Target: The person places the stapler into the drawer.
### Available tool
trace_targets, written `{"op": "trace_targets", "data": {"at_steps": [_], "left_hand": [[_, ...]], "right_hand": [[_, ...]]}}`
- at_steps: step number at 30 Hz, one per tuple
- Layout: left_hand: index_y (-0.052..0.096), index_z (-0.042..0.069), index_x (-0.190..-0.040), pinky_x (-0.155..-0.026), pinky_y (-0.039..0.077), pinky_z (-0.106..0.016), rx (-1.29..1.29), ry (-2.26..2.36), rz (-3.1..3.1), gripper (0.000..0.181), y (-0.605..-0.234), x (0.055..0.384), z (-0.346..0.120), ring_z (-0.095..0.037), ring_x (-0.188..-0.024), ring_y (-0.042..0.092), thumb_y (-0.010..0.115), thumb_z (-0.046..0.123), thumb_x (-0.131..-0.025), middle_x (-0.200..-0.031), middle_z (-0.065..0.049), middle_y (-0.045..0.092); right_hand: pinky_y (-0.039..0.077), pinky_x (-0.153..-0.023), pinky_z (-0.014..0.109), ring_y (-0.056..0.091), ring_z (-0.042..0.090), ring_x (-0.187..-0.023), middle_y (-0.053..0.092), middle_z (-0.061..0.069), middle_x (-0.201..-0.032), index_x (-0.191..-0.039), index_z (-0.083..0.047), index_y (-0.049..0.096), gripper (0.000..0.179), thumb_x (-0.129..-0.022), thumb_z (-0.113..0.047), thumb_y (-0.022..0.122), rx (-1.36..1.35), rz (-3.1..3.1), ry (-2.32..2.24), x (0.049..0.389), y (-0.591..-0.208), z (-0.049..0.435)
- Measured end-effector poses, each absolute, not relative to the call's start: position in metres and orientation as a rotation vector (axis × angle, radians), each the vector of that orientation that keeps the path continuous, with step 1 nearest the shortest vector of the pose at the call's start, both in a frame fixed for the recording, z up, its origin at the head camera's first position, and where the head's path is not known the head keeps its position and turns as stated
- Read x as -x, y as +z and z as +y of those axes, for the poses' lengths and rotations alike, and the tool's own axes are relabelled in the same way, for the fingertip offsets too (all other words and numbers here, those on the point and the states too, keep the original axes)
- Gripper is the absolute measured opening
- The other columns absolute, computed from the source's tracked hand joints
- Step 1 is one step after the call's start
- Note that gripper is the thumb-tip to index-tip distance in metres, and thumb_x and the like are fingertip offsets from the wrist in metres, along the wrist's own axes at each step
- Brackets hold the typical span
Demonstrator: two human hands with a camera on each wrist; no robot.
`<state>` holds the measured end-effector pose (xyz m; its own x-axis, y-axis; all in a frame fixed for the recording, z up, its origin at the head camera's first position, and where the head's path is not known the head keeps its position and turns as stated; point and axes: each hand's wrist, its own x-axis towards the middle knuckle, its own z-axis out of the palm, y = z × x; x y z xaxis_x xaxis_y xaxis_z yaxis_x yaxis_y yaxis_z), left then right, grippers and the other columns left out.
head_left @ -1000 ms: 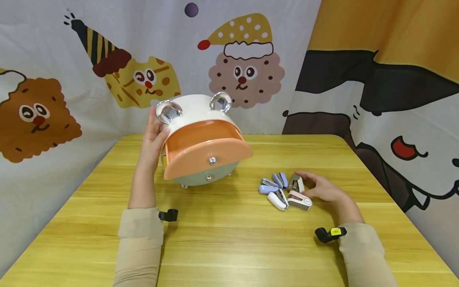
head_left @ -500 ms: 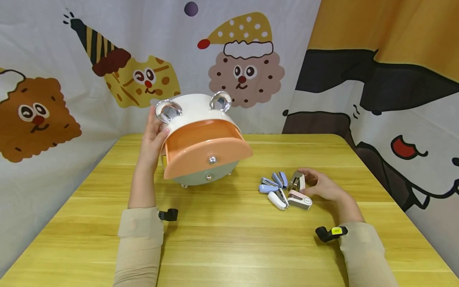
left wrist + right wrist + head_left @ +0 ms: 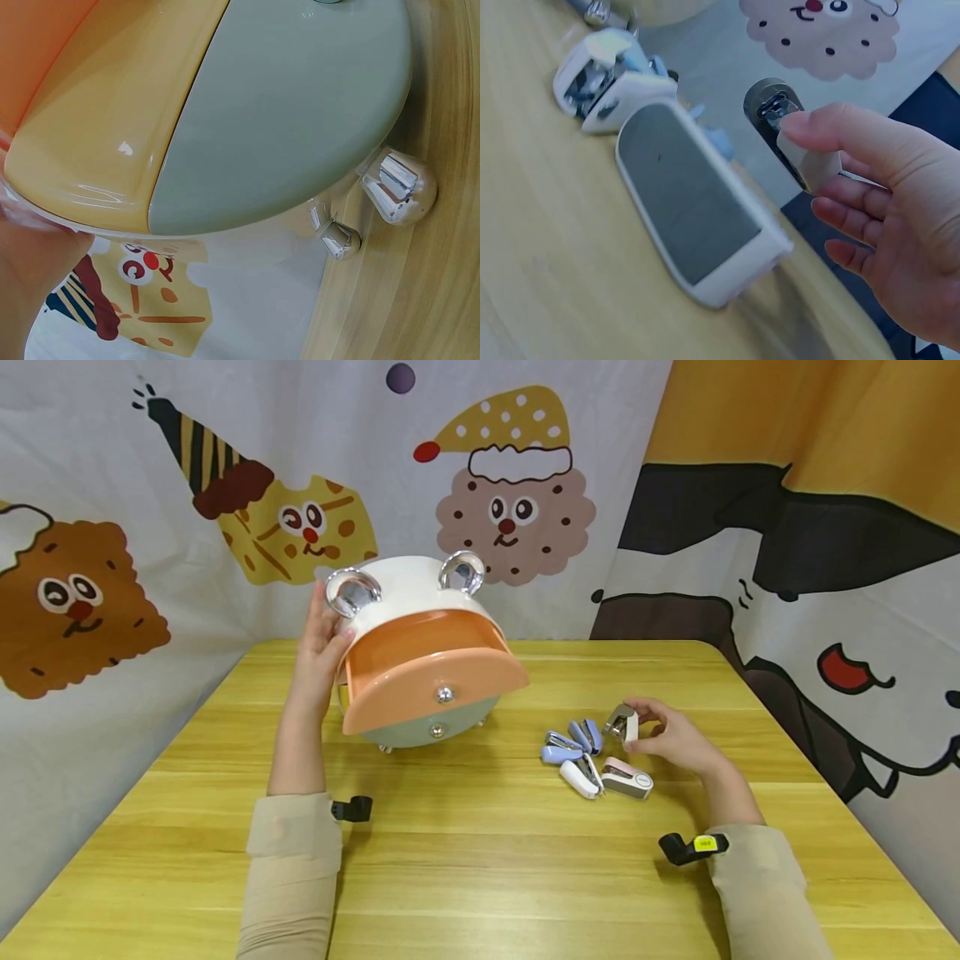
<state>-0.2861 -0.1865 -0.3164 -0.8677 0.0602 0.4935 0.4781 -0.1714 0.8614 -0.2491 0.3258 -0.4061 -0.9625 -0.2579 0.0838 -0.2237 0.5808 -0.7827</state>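
An alarm-clock-shaped drawer box (image 3: 408,578) with silver ears stands on the table, its orange top drawer (image 3: 435,689) pulled out. My left hand (image 3: 318,647) rests along the box's left side, thumb at the front rim and index finger pointing up. Between the thumb and fingers of my right hand (image 3: 671,735) is a small grey-and-white stapler (image 3: 622,724), raised in the right wrist view. Beneath it lies a pink, white and grey stapler (image 3: 627,779). Left of that are a white stapler (image 3: 581,777) and two blue staplers (image 3: 561,749), mouths apart.
Below the orange drawer are a yellow drawer (image 3: 105,135) and a grey-green drawer (image 3: 277,112), both closed. Short silver feet (image 3: 400,187) hold the box off the wooden table (image 3: 480,860). A printed cartoon curtain (image 3: 300,443) hangs right behind the table.
My right hand has taken hold of the grey-and-white stapler and lifted it slightly up and away from the others. The left hand and the drawer box have stayed put.
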Motion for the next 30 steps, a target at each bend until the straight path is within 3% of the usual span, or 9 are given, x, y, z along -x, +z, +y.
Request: {"op": "trace_targets", "data": {"at_steps": [9,17,30], "left_hand": [[0.01,0.033,-0.154,-0.085,0.05,-0.022,0.623,-2.128,-1.812,0.072,-0.316,0.285,-0.186,-0.019,-0.114,0.048,0.044,0.003,-0.099,-0.15,-0.021,0.028],[0.011,0.034,-0.154,-0.086,0.049,-0.022,0.614,-2.116,-1.813,0.071,-0.316,0.286,-0.186,-0.02,-0.115,0.047,0.043,0.003,-0.099,-0.15,-0.02,0.029],[0.01,0.033,-0.155,-0.084,0.05,-0.022,0.585,-2.112,-1.831,0.071,-0.315,0.284,-0.186,-0.019,-0.113,0.048,0.045,0.006,-0.099,-0.15,-0.019,0.029]], "right_hand": [[0.041,-0.08,0.031,0.047,0.022,-0.1,0.053,0.013,-0.112,-0.136,-0.002,0.047,0.069,-0.076,-0.009,0.079,0.503,2.816,-1.445,0.246,-0.387,0.31],[0.039,-0.079,0.031,0.043,0.026,-0.099,0.049,0.012,-0.11,-0.135,-0.002,0.047,0.065,-0.078,-0.008,0.077,0.587,2.842,-1.496,0.239,-0.365,0.293],[0.039,-0.078,0.025,0.045,0.021,-0.093,0.051,0.01,-0.107,-0.135,-0.001,0.048,0.067,-0.074,0.006,0.075,0.838,2.815,-1.698,0.22,-0.325,0.258]]}}
